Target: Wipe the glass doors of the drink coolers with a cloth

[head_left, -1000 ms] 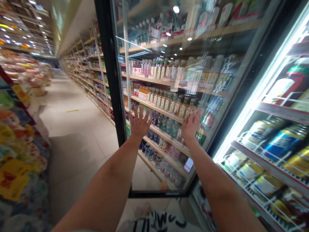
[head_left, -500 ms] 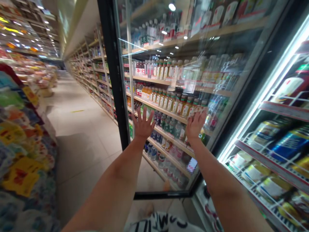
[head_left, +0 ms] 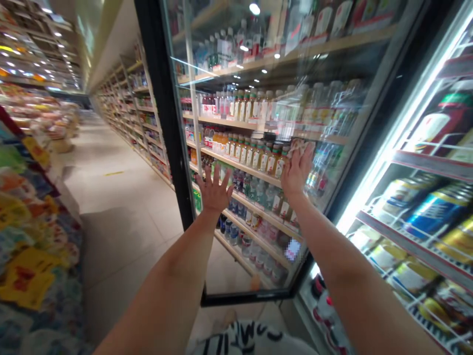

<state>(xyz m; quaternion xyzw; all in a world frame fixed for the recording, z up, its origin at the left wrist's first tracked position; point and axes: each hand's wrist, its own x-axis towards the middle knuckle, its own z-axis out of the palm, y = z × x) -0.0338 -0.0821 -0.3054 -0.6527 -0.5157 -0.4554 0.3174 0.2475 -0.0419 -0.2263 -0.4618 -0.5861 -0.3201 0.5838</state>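
A glass cooler door with a black frame stands swung out in front of me. My left hand lies against the glass at its lower left, fingers spread and holding nothing. Farther right on the same pane, my right hand presses a pale, patterned cloth to the glass under its fingers. Most of the cloth is covered by the fingers. Through the pane, rows of bottles on wooden shelves show behind both hands, mixed with reflections.
Lit cooler racks with cans and bottles are close on my right. To the left, an aisle floor runs back along stocked shelves. Colourful packaged goods stand at the near left. A blurred tag is low on the glass.
My right hand has slid upward on the glass with the cloth, which shows more above the fingers. My left hand stays spread on the pane. The view has shifted slightly.
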